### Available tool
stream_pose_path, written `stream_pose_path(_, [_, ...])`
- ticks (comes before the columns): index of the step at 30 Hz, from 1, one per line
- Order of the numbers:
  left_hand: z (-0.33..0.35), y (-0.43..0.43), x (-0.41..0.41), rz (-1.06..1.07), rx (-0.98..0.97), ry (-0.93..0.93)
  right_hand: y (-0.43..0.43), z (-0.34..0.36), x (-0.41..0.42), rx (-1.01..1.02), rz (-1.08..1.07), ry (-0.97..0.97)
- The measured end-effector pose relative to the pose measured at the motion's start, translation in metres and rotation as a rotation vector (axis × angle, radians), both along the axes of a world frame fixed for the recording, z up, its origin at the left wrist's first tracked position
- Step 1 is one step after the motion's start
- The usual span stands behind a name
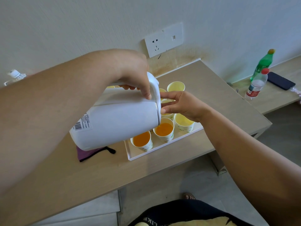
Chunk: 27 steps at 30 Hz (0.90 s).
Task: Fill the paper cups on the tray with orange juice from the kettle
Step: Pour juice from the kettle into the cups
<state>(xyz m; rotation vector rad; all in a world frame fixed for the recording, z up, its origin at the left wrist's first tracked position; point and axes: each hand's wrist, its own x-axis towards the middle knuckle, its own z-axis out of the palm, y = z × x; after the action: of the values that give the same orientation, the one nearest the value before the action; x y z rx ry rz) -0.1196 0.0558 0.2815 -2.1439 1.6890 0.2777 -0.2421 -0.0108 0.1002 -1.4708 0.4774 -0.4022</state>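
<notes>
Two near cups (141,139) on the tray (138,154) hold orange juice. The left hand (135,79) grips the handle of the tipped kettle (117,124). The right hand (180,106) touches the kettle's top with straight fingers.

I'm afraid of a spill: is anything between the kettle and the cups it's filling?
Only the right hand, touching the kettle's top end, above the middle cups. The spout itself is hidden.

White kettle (117,121) tilted over cups (166,139) on tray (138,154).
</notes>
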Motion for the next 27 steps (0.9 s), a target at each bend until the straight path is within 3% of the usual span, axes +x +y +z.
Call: stream_pose_path(27, [-0.002,-0.013,-0.006,0.023,0.022,0.017,-0.004,-0.004,-0.004,0.027,0.015,-0.03])
